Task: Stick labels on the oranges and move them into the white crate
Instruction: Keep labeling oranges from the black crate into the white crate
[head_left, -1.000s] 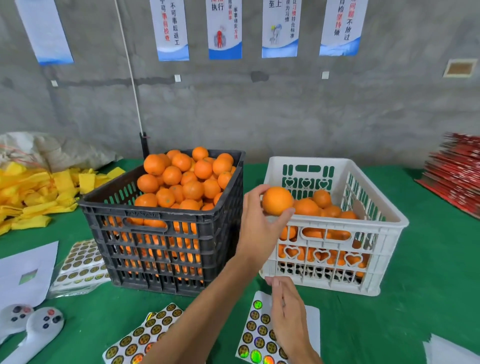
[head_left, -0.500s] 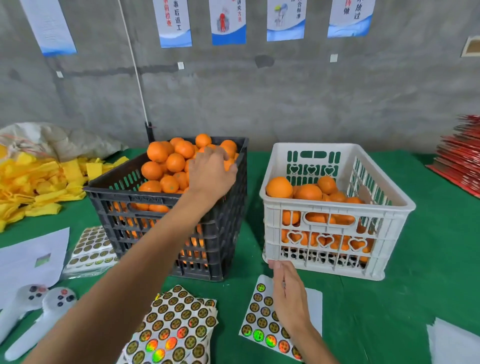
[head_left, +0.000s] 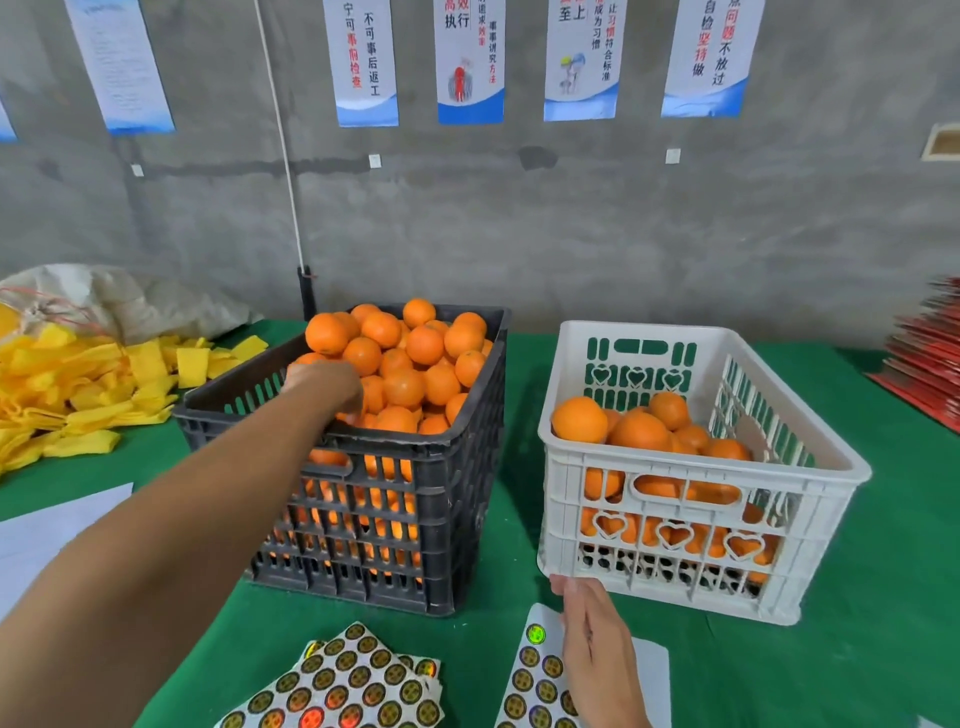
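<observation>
A black crate (head_left: 441, 452) at centre is heaped with oranges (head_left: 426, 345). My left hand (head_left: 324, 384) reaches into its front left part, fingers curled down over an orange that the hand mostly hides. To the right, the white crate (head_left: 691, 462) is partly filled with oranges (head_left: 639, 431). My right hand (head_left: 592, 644) lies with straight fingers on a sheet of round labels (head_left: 540, 670) just in front of the white crate.
A stack of label sheets (head_left: 353, 680) lies in front of the black crate. Yellow cloths (head_left: 78, 374) and a sack (head_left: 130, 296) fill the far left. White paper (head_left: 47, 525) sits at left, red packs (head_left: 930, 353) at far right.
My left hand let go of an orange in the white crate, swung left to the black crate, and now sits lower in its front left oranges. My right hand stayed on the label sheet.
</observation>
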